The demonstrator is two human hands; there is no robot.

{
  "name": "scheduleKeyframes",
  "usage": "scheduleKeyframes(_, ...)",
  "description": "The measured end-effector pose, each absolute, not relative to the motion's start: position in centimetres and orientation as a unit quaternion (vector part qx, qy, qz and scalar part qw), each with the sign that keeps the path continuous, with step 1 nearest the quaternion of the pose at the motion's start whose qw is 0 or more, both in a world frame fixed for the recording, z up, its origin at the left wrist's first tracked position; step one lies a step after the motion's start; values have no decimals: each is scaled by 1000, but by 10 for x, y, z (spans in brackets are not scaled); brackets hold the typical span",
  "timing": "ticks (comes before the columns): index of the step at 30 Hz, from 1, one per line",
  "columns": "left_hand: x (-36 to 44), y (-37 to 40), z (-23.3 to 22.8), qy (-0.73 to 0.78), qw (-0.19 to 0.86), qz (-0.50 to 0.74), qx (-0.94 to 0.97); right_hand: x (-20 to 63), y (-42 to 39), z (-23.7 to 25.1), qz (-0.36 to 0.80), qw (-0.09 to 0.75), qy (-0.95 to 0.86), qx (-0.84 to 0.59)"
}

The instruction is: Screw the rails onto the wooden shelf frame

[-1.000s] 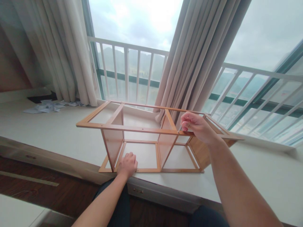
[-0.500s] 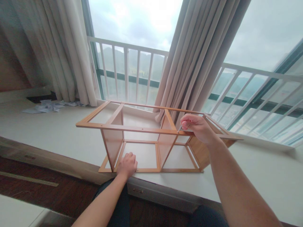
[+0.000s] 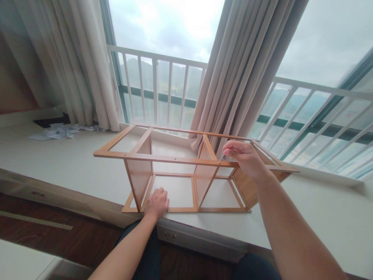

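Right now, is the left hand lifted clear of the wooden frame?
No, the left hand rests on the bottom front rail of the wooden frame.

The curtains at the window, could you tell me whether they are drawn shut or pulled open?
Pulled open. Both curtains hang gathered in bunches, leaving the glass and white railing uncovered between and beside them.

Bright overcast daylight, wide-angle view

Light pours in through the window (image 3: 171,42), blowing out the sky above the railing (image 3: 157,62); surfaces below the window sit in soft, shadowless light, straight lines bow outward from it, and the corners blur slightly.
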State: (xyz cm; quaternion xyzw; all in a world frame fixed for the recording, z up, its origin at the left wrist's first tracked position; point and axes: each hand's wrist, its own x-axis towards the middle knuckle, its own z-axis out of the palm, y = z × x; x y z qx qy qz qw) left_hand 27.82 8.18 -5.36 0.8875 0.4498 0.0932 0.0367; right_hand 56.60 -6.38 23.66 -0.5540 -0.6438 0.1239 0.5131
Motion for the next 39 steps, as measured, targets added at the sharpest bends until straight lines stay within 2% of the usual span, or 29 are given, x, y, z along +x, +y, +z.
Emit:
scheduleKeyframes(10, 278, 86, -64, 445, 30, 104, 889, 563, -65, 234, 42, 518, -651, -553)
scheduleKeyframes(17, 277, 85, -59, 446, 32, 98, 889, 556, -68, 239, 51, 485, -669, -561)
scheduleKeyframes(23, 278, 86, -60, 447, 24, 96, 889, 553, -65, 235, 48, 528, -650, -544)
scheduleKeyframes(29, 279, 84, -57, 447, 24, 94, 889, 553, -64, 232, -14, 479, -640, -601)
scheduleKeyframes(39, 277, 87, -67, 440, 22, 117, 890, 546, -68, 231, -62, 480, -603, -634)
